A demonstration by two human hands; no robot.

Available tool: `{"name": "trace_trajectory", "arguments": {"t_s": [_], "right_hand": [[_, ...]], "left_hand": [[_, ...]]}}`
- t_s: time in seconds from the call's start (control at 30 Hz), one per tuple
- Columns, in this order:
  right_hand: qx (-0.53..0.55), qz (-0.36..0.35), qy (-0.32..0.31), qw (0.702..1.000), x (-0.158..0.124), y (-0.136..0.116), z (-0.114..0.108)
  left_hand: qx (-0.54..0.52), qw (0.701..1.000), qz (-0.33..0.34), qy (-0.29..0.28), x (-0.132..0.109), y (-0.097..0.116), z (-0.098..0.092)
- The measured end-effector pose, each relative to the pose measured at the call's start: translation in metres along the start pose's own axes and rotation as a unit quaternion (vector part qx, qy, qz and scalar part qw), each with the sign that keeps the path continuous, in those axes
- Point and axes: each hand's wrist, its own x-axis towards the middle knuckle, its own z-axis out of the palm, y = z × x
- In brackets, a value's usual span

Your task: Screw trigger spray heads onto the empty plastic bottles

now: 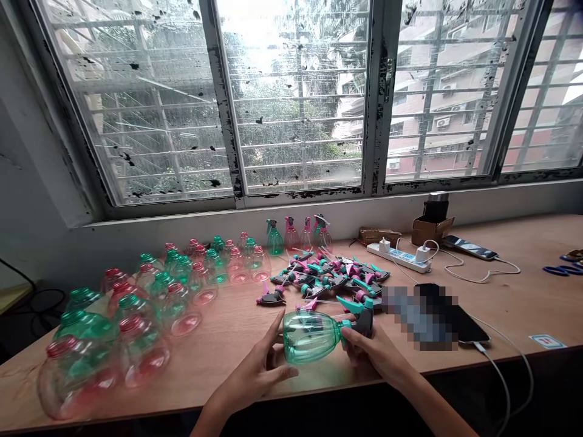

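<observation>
A clear green spray bottle (312,337) lies on its side in the air just above the table's front edge, with its base to the left. My left hand (262,358) cradles the base end, thumb below and fingers behind. Around the collar, my right hand (371,349) pinches with thumb and fingers. The black spray head with its teal trigger (355,306) sits at the bottle's neck, partly behind my right fingers. Beyond my hands spreads a pile of loose spray heads (330,276) in black, pink and teal with thin tubes.
Several pink and green bottles without heads (180,270) stand on the left of the table (223,358). Spray bottles with heads (275,238) line the wall. At right are a power strip (401,257), a phone (471,247), a cabled black phone (460,321) and blue scissors (558,271).
</observation>
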Motion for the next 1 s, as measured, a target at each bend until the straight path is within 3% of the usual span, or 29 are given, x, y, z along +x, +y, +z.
{"name": "trace_trajectory", "arguments": {"t_s": [0.17,0.4,0.67,1.0], "right_hand": [[0.002,-0.001,-0.002,1.0,0.0008,0.0017,-0.0013],[-0.007,0.004,0.011,1.0,-0.0003,-0.0007,0.0],[-0.008,0.001,0.003,1.0,0.0001,0.0011,-0.0012],[-0.004,-0.005,0.002,1.0,-0.0001,0.0002,-0.0004]], "left_hand": [[-0.016,0.999,0.017,-0.029,0.001,0.0054,-0.0026],[0.022,1.0,0.0,0.01,-0.0001,0.0013,0.0002],[-0.013,0.999,0.032,-0.034,0.0019,0.0047,-0.0031],[0.013,1.0,0.001,-0.002,0.0003,0.0027,-0.0005]]}}
